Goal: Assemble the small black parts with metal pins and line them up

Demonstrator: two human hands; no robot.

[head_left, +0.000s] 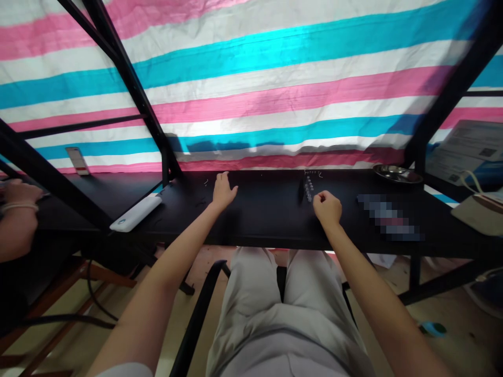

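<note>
My left hand [223, 191] lies flat on the black table [267, 214], fingers stretched forward toward a few tiny pale bits [206, 181] near the back edge. My right hand [327, 208] is curled into a loose fist, resting on the table just right of a row of small pale beads beside a short dark strip [307, 189]. What the fist holds, if anything, is hidden. More tiny metal pieces [313, 172] lie beyond the beads.
A white oblong device [135, 212] lies at the left. A round metal dish [396, 173] sits at the back right. Black frame bars [129, 84] cross before a striped tarp. Another person's hand [18, 201] shows at the far left.
</note>
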